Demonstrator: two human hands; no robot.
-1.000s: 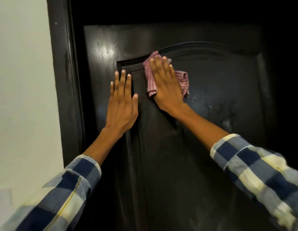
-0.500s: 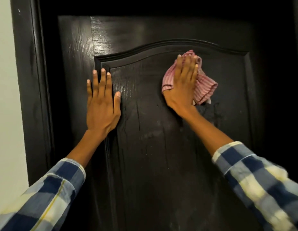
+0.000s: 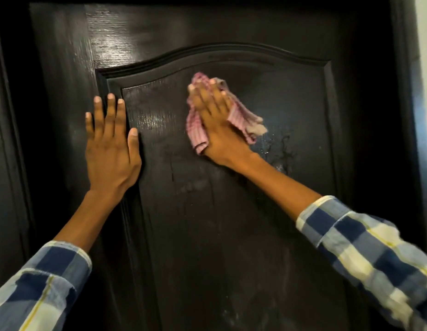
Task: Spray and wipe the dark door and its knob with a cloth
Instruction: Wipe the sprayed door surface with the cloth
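Right hand (image 3: 219,125) lies flat, fingers straight, pressing the pink cloth (image 3: 198,132) against the upper part of the dark door (image 3: 231,223), inside its arched raised panel. The cloth bunches out on both sides of the palm. Left hand (image 3: 111,149) is spread open, palm braced on the door at the panel's left edge. Wet streaks (image 3: 277,149) glisten just right of the cloth.

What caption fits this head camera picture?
Right hand presses pink cloth on dark door; left hand braces.
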